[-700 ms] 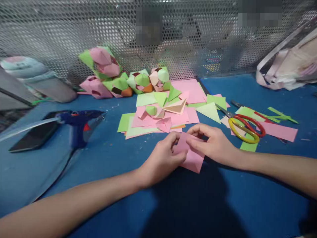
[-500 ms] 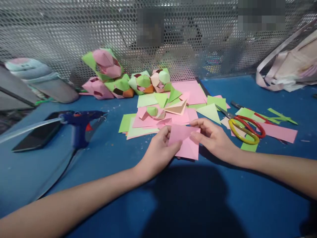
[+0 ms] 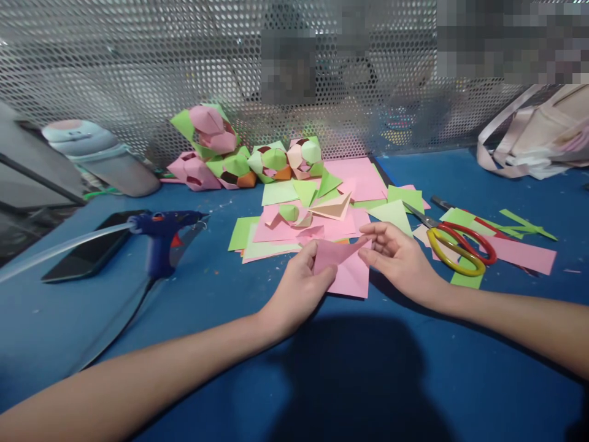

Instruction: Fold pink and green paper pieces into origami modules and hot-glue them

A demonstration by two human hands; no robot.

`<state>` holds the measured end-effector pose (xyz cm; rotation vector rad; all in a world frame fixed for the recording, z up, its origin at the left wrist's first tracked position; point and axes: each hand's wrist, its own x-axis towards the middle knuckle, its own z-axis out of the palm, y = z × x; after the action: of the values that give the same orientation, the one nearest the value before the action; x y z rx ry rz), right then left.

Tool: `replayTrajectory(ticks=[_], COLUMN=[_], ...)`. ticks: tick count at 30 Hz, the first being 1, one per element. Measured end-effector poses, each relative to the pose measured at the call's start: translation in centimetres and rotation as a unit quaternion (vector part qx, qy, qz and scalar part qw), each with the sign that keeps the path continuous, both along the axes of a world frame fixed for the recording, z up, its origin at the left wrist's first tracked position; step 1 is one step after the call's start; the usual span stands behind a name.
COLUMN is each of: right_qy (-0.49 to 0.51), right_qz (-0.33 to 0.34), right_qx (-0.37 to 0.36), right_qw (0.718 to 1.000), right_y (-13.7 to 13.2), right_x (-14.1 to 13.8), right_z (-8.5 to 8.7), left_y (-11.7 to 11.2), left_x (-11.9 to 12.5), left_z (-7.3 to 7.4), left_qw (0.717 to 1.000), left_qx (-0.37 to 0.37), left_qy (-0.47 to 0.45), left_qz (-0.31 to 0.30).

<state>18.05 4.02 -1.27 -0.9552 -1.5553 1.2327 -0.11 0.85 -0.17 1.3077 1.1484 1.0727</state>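
Note:
A pink paper square (image 3: 350, 274) lies on the blue table (image 3: 368, 368) between my hands, its upper left part folded over. My left hand (image 3: 301, 285) pinches the folded left edge between thumb and fingers. My right hand (image 3: 399, 258) holds the fold's pointed right tip with curled fingers. Just behind the sheet is a loose pile of pink and green paper pieces (image 3: 299, 221).
Red and yellow scissors (image 3: 455, 242) lie on paper strips to the right. A blue glue gun (image 3: 163, 236) and a dark phone (image 3: 87, 255) rest at the left. Folded paper shapes (image 3: 239, 162) stand by the perforated metal wall (image 3: 138, 73). A pink bag (image 3: 538, 138) sits far right.
The pink sheet was lifted and turned, then laid flatter a little farther from me. Both hands moved with it, and a corner is now folded across toward the right.

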Motion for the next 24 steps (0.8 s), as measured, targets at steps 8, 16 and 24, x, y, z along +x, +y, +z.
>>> replayTrajectory(ticks=[8,16,24], right_qy=[-0.005,0.004,-0.004], right_qz=[0.028,0.021,0.02], right_qx=[-0.025,-0.02,-0.008], right_qw=[0.999,1.0,1.0], right_y=[-0.15,-0.14,-0.14], right_x=[-0.19,-0.22,-0.17], right_z=[0.18,0.16,0.27], left_y=[0.1,0.02,0.23], left_x=[-0.09,0.2,0.09], left_z=[-0.13,-0.02,-0.19], left_qw=[0.999,0.996,0.989], left_qx=[-0.002,-0.059,-0.063], left_qy=[-0.032,-0.064,-0.132], left_qz=[0.003,-0.013,-0.034])
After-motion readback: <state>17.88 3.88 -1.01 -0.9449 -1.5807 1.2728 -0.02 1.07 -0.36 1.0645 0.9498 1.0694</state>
